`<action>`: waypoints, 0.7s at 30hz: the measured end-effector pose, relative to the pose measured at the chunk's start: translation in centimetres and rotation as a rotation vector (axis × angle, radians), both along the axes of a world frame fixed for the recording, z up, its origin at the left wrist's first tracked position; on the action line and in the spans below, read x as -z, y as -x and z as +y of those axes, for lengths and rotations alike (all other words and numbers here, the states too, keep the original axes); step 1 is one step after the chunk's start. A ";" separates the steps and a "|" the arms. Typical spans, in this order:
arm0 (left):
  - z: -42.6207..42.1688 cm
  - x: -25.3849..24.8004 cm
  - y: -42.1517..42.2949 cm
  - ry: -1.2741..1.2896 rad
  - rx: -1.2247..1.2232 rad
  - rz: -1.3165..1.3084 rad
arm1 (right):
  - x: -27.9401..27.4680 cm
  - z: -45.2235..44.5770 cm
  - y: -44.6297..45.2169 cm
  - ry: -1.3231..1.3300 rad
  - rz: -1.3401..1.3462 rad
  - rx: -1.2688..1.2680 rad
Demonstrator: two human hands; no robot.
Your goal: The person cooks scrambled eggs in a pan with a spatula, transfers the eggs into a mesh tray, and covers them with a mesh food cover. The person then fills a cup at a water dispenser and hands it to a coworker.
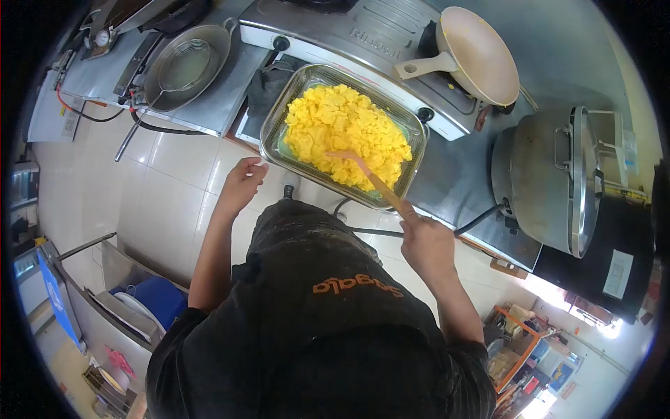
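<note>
A rectangular metal tray point(273, 133) with mesh-like walls holds a heap of yellow scrambled eggs point(342, 126). My right hand point(427, 246) is wrapped round the handle of a wooden spatula point(377, 183) at the tray's near right corner. The spatula's reddish head lies in the eggs, with its tip partly covered. Just off the tray's near left corner is my left hand point(244, 183), its fingers loosely curled and a little apart, with nothing visible in them. It appears not to touch the tray.
Behind the tray stands a gas stove point(335, 42) with a beige frying pan point(481, 56) on it. A large metal pot point(541, 181) is on the right. A wok with a strainer point(188, 66) sits at left. A dark cloth point(272, 91) lies beside the tray.
</note>
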State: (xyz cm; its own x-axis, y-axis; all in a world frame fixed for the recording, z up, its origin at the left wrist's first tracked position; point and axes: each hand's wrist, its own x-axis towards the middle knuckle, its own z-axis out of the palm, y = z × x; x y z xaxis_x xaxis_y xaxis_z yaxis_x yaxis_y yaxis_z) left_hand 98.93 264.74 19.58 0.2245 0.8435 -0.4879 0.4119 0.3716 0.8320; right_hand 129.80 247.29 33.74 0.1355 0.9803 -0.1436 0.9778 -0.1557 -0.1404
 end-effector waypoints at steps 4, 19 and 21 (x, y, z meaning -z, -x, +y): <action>0.5 1.7 -0.6 -0.204 0.129 0.178 | -3.9 -0.4 -0.2 -0.021 -0.070 0.047; 3.0 2.4 0.4 0.417 0.266 -0.117 | -2.9 3.2 -1.3 -0.021 -0.279 0.047; 3.0 2.4 0.0 0.536 0.329 -0.223 | -7.5 1.8 -1.4 -0.064 -0.279 0.103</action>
State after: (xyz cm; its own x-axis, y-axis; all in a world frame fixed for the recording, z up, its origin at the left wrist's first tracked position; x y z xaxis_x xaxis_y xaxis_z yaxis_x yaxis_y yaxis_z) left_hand 98.96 267.78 17.14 0.5729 0.3677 -0.7325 0.4135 0.6419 0.6457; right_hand 131.22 249.13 41.29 0.2599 0.9653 -0.0251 0.9596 -0.2553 0.1183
